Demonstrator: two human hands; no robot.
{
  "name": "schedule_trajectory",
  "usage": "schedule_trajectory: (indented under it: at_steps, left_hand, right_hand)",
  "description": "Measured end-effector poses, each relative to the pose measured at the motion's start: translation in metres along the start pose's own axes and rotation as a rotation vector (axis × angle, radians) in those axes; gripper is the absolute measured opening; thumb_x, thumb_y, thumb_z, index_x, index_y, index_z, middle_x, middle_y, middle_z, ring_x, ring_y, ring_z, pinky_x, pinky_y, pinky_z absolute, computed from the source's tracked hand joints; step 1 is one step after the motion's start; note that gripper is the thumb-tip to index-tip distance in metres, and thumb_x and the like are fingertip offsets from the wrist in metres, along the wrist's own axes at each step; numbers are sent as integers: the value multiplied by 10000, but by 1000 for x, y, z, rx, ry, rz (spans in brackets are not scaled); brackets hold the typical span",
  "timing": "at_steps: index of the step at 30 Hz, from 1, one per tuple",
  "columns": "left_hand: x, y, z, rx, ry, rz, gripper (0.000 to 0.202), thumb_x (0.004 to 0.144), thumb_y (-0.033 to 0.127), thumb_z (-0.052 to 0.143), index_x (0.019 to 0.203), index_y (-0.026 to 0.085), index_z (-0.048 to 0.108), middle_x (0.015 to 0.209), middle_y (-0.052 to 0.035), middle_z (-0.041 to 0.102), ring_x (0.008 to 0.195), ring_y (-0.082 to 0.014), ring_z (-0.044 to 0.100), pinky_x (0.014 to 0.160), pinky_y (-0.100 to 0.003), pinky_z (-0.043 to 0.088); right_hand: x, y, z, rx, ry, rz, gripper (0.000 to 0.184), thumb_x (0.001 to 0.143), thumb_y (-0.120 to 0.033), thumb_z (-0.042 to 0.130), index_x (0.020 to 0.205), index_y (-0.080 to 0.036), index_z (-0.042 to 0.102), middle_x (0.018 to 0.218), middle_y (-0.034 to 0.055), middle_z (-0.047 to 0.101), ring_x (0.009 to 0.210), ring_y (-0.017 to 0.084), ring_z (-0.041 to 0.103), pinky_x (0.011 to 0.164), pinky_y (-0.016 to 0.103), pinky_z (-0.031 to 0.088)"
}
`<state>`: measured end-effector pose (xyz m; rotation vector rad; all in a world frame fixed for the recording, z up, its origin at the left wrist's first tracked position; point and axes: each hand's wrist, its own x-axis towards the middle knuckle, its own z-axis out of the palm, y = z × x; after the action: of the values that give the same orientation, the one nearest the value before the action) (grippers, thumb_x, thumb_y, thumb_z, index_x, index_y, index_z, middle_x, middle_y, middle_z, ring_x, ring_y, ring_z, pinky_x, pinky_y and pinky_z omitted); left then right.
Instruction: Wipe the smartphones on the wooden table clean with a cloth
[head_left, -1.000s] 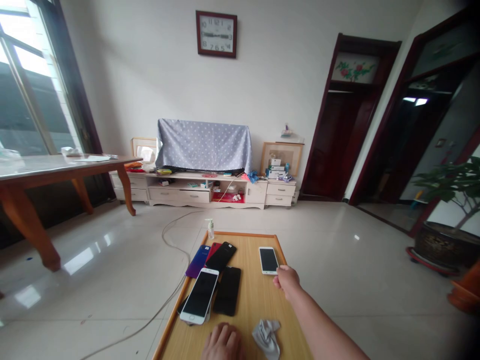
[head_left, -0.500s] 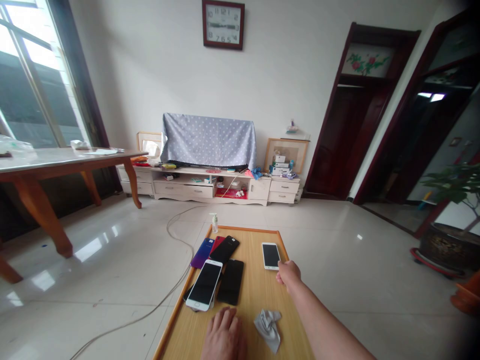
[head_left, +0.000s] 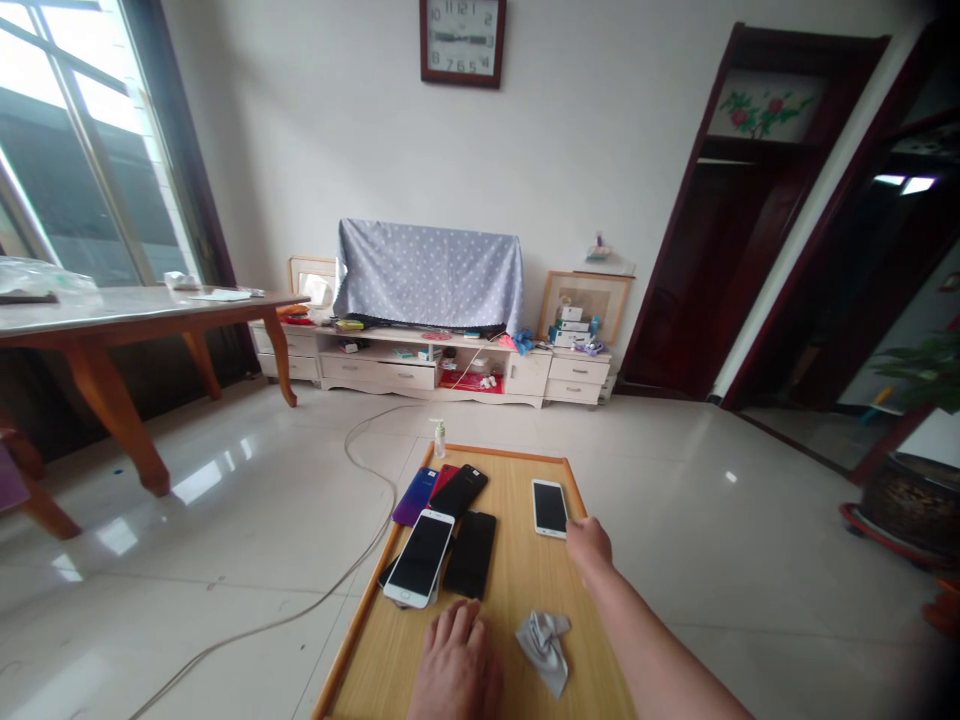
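Observation:
On a low wooden table [head_left: 517, 575], my right hand [head_left: 589, 543] reaches out, fingers curled, touching the near right corner of a white phone [head_left: 550, 507] lying face up. Whether it grips the phone I cannot make out. My left hand [head_left: 455, 666] rests flat on the table near the front edge, fingers stretched out. A crumpled grey cloth [head_left: 546, 647] lies between my two arms. To the left sits a pile of several phones: a white one [head_left: 420, 570], a black one [head_left: 472, 567], another black one [head_left: 458, 490], a red one and a purple one [head_left: 415, 495].
A small pump bottle [head_left: 439, 438] stands at the table's far left corner. A cable [head_left: 352, 560] runs over the tiled floor. A large wooden table [head_left: 112, 330] is at left, a TV cabinet [head_left: 435, 365] with a covered screen at the back, a potted plant [head_left: 911, 470] at right.
The camera has tilted down and shifted a little, so everything sits higher in view. My left hand shows more on the table. My right hand stays at the white phone's corner.

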<state>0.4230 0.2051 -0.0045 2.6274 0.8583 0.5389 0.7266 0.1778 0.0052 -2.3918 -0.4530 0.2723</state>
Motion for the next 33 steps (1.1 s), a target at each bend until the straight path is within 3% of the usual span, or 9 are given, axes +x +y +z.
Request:
schedule_trajectory:
  at_steps: [5, 7, 12, 15, 19, 22, 26, 29, 33]
  left_hand:
    - [0, -7, 5, 69, 3, 51, 387, 881, 324, 571, 1251, 254, 660, 1401, -66, 642, 1328, -299, 546, 1100, -476, 456]
    - [1, -11, 8, 110, -5, 77, 468, 898, 341, 556, 1353, 242, 605, 1476, -84, 586, 1368, -308, 521, 1107, -480, 454]
    - [3, -11, 12, 153, -74, 57, 666, 925, 431, 526, 1542, 209, 409, 1631, -102, 342, 1470, -334, 403, 1152, -498, 420]
    - [4, -6, 12, 150, -127, 23, 707, 949, 470, 474, 1580, 190, 320, 1657, -100, 235, 1517, -332, 302, 1189, -510, 375]
    - [6, 0, 10, 142, -168, -11, 743, 966, 556, 421, 1576, 146, 311, 1652, -120, 222, 1535, -348, 233, 1215, -559, 323]
    - [5, 4, 8, 141, -181, 3, 723, 983, 571, 386, 1565, 144, 342, 1647, -122, 252, 1534, -344, 241, 1228, -587, 287]
    - [0, 9, 3, 151, -151, 31, 641, 998, 534, 391, 1509, 153, 458, 1615, -130, 367, 1508, -339, 324, 1222, -583, 299]
    - [-6, 16, -4, 135, -102, 59, 542, 983, 475, 462, 1421, 174, 564, 1544, -125, 504, 1455, -328, 425, 1205, -548, 334]
    - [-13, 27, -15, 60, -20, 83, 315, 944, 348, 543, 1204, 233, 678, 1333, -79, 678, 1301, -288, 569, 1158, -492, 378]
  right_hand:
    - [-42, 4, 14, 58, -22, -224, 243, 1035, -391, 497, 1091, -223, 663, 984, 21, 718, 864, 174, 689, 779, 311, 542]
    - [-67, 3, 20, 79, -30, -341, 266, 1028, -379, 442, 1053, -257, 677, 965, 18, 732, 880, 181, 695, 765, 280, 517]
    - [-125, 18, 18, 85, -31, -598, 280, 974, -383, 490, 1091, -261, 713, 1113, 75, 728, 1077, 244, 664, 950, 343, 491]
    - [-147, 46, 16, -14, 41, -740, 328, 942, -362, 554, 1220, -261, 693, 1223, 95, 713, 1144, 287, 658, 1003, 410, 502]
    - [-158, 86, 18, -177, 91, -878, 490, 868, -333, 643, 1353, -255, 640, 1376, 111, 649, 1249, 334, 624, 1036, 454, 524]
    - [-159, 98, 16, -228, 35, -902, 479, 870, -284, 619, 1347, -267, 653, 1414, 81, 622, 1298, 316, 594, 1066, 441, 516]
    - [-164, 93, 7, -190, -4, -815, 386, 945, -251, 498, 1269, -253, 707, 1380, 73, 649, 1301, 284, 595, 1096, 453, 494]
    - [-170, 89, -1, -70, -1, -759, 367, 976, -268, 443, 1194, -249, 738, 1324, 81, 687, 1267, 280, 622, 1088, 465, 496]
    - [-175, 94, -9, 144, 10, -666, 357, 990, -312, 420, 1174, -260, 722, 1208, 74, 738, 1146, 247, 687, 998, 392, 549]
